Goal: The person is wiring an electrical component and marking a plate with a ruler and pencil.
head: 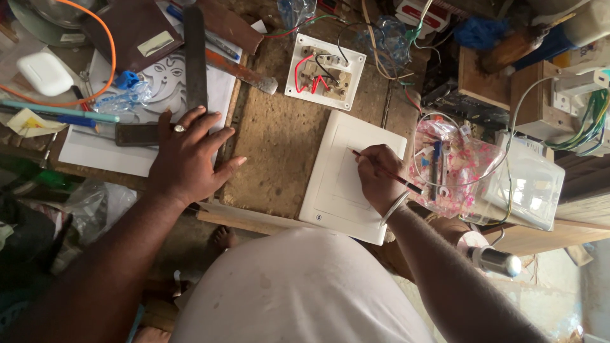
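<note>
Two hands on a cluttered wooden bench, seen from straight above. Closest to the body, the right hand (376, 173) is pinching a thin red pencil (389, 174) between thumb and fingers, tip down on a white plastic switch plate (330, 190). That plate is a smooth rectangle with rounded corners and a faint raised inner frame, lying flat and a bit skewed at the front edge of the bench (276, 146), just right of centre. A metal bangle (394, 208) sits on that wrist.

Over on the other side the left hand (187, 155) lies flat with its fingers spread, palm down, gripping nothing. It rests partly on a white sheet of paper (101, 149) with a cut-out face design and touches the lower end of a long dark flat file (195, 54). There's a ring (179, 128) on one finger.

The bench top looks rough and grainy, like worn chipboard.

Further back there's a smaller square white switch board (325, 71) lying face down, with red and black wires and brass terminals showing. To the right sits a crinkly clear bag with pink print (454, 168), and a white rounded case (44, 73) is far left by an orange cable (108, 57).
</note>
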